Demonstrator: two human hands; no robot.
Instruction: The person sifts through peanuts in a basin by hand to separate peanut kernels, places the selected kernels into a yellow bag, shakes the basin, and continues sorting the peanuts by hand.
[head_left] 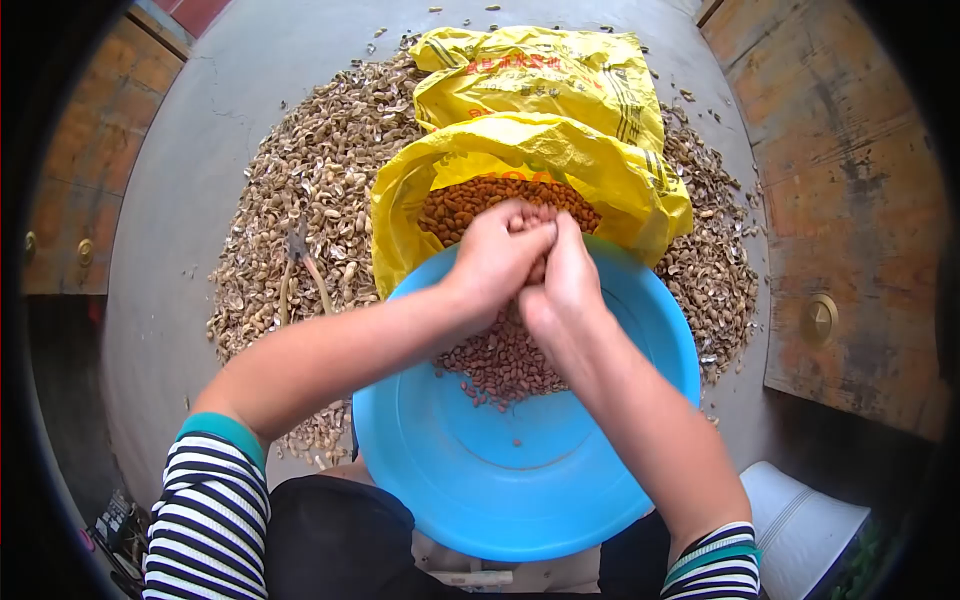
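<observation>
My left hand (495, 255) and my right hand (568, 275) come together above the far part of a blue basin (520, 510). Both are cupped with fingers curled round shelled peanuts, some showing between the hands. A loose pile of pinkish-red peanuts (505, 370) lies in the basin below my wrists. Just beyond my fingers, a yellow plastic sack (400, 215) lies with its mouth held wide toward me. Reddish-brown peanuts (465, 205) fill the visible inside of the sack. My hands hide part of both piles.
A broad heap of peanut shells (320, 190) surrounds the sack on the grey floor (180, 190). A pliers-like tool (297, 250) rests on the shells at left. Wooden cabinets (840, 200) stand on both sides. A white container (800, 525) sits at lower right.
</observation>
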